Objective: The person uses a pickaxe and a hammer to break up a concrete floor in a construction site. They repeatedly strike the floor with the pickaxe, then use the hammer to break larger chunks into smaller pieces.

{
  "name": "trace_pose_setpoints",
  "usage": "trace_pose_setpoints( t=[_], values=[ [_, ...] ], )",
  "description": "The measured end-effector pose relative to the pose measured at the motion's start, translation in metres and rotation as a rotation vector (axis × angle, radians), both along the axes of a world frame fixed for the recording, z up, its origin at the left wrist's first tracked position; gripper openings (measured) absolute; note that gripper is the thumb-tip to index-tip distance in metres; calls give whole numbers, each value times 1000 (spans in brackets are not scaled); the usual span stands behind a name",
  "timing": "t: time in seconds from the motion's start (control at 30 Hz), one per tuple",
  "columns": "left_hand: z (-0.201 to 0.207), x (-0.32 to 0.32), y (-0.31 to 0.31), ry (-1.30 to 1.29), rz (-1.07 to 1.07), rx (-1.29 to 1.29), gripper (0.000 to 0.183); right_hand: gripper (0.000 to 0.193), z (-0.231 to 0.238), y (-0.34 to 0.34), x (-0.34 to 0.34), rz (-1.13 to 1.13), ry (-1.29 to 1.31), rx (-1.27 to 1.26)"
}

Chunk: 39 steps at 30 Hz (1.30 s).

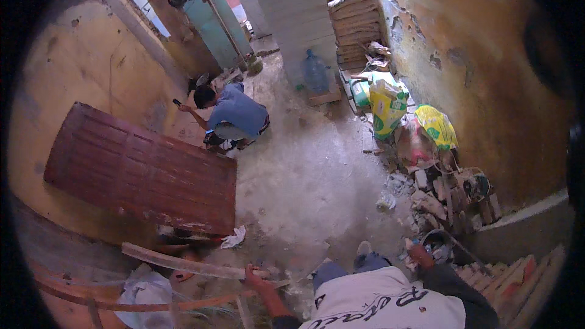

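My left hand (pixel 258 279) is at the near end of a long pale wooden board (pixel 177 262), its fingers closed round the edge. Below that board runs a thinner reddish strip of wood (pixel 131 306). On the other side, my right hand (pixel 420 256) is closed beside a bucket (pixel 450 239) with mixed small items in it. Something pale shows at its fingertips, too small to make out. Between my arms, my light printed shirt (pixel 384 298) fills the lower edge.
A crouching person (pixel 237 113) in a blue-grey shirt works beside a dark red wooden door (pixel 140 170) leaning on the left wall. Broken bricks (pixel 429 201) and yellow-green sacks (pixel 388 106) line the right wall. A blue water jug (pixel 315 73) stands farther back. A white sack (pixel 145 295) lies lower left.
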<state>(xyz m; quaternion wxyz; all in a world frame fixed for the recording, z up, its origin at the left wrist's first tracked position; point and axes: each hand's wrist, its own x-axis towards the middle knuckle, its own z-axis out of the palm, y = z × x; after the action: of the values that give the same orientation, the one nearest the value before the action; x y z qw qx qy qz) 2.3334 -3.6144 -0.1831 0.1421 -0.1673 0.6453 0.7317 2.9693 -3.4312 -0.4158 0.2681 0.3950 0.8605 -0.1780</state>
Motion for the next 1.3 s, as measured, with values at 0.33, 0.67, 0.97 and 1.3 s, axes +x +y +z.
trace_pose_setpoints(
  t=[0.33, 0.67, 0.97, 1.3],
  values=[
    [-14, -80, 160, 149, 31, -4, 43, 33, 75, 319, -188, -812, 601, 90],
    [-7, -211, 409, 142, -291, 98, 50, 27, 51, 366, -264, -358, 156, -21],
    [15, -268, 590, -8, -468, 69, 37, 20, 53, 441, -295, -188, 29, -19],
    [29, -234, 781, 104, -617, 237, 27, 33, 7, 625, -383, -734, 490, -131]
  ],
)
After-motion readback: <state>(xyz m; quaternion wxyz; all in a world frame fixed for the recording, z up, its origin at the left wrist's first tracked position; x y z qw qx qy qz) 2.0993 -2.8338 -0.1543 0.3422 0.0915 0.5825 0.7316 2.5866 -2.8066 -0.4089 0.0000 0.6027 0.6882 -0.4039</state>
